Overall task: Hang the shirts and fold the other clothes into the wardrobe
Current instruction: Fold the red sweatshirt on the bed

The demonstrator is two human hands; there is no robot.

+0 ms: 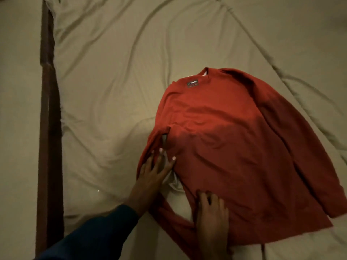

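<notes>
Red long-sleeved top (234,147) lies flat on the bed (112,81), toward its near right part, collar away. Left hand (154,173), fingers spread, presses the folded-in sleeve. Right hand (212,214) rests flat on the hem, fingers relaxed. Hands apart.

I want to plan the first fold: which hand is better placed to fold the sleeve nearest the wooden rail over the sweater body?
Probably the left hand. It already presses flat on that sleeve of the red sweater, while the right hand rests near the hem and can pin the body.
</notes>
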